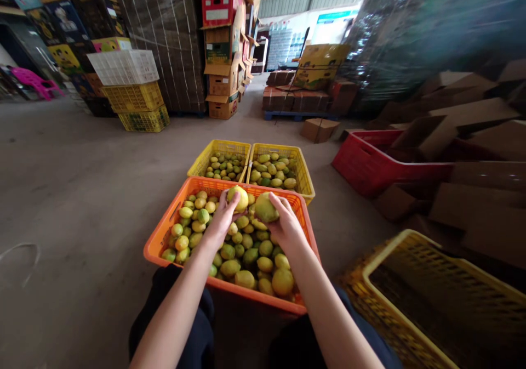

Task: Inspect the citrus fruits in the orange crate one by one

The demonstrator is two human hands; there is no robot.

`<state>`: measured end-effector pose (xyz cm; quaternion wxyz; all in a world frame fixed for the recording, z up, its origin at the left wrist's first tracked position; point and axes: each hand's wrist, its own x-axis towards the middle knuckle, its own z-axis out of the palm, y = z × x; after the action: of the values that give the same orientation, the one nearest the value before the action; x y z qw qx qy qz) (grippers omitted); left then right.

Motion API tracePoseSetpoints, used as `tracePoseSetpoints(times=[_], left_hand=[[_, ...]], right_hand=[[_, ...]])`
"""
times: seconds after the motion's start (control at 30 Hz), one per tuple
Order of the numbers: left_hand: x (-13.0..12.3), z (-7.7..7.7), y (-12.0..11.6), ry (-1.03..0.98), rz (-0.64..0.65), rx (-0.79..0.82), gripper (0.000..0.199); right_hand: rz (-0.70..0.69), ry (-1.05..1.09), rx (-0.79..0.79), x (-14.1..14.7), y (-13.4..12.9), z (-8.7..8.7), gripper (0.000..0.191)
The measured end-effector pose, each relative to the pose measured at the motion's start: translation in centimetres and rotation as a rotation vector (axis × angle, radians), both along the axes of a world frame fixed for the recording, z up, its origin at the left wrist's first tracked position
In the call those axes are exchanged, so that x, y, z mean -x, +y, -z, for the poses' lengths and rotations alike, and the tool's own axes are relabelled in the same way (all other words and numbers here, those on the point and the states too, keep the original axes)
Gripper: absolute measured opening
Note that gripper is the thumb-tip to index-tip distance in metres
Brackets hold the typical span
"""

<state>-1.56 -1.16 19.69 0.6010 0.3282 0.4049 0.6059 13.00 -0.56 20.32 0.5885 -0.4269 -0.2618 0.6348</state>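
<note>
Over the far side of an orange crate (pixel 164 226) full of yellow and green lemons (pixel 246 241), both hands are raised. My left hand (pixel 224 214) is closed round a yellow lemon (pixel 238 198), thumb on its near side. A larger, greener lemon (pixel 265 209) sits in my right hand (pixel 286 225), its fingers partly hidden behind the fruit. The two held lemons are apart, side by side. Just beyond the orange crate stand two yellow crates, the left one (pixel 198 160) and the right one (pixel 306 174), each with lemons inside.
A yellow crate (pixel 405 308) stands close at the right. Behind it are a red crate (pixel 365 163) and loose cardboard (pixel 485 193). Stacked white (pixel 123 67) and yellow crates (pixel 143 119) stand at the far left. Box stacks (pixel 222 78) and a loaded pallet (pixel 287 115) are farther back.
</note>
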Motion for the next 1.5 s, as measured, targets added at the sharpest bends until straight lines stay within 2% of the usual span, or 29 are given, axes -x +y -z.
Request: tracePoseSetpoints(times=[0.13,0.37,0.8,0.97,1.17,1.33,1.5], left_hand=[[0.0,-0.5,-0.2,0.07,-0.052,-0.16,0.055],[-0.2,-1.1,-0.4,0.128,-0.11,-0.27,0.052],[-0.2,-1.0,-0.4,0.139,-0.08,-0.28,0.05],[-0.2,-0.9,-0.4,0.086,-0.075,-0.202,0.051],[-0.2,-1.2,-0.2,-0.135,0.048,0.039,0.05],[-0.8,-1.4,-0.4,-0.29,0.094,0.031,0.048],[-1.1,-0.6,-0.2,-0.456,0.143,0.084,0.035]], right_hand=[[0.039,-0.154,-0.204,-0.6,-0.3,-0.8,0.054],[0.015,-0.215,-0.399,-1.0,-0.1,0.0,0.053],[0.061,-0.293,-0.428,-0.8,-0.1,0.2,0.052],[0.052,-0.227,-0.371,-0.7,-0.4,-0.4,0.052],[-0.007,0.063,-0.161,-0.2,-0.4,-1.2,0.034],[-0.098,0.26,-0.061,0.5,-0.4,-1.4,0.031],[-0.159,0.491,0.015,1.4,-0.6,-1.0,0.03]])
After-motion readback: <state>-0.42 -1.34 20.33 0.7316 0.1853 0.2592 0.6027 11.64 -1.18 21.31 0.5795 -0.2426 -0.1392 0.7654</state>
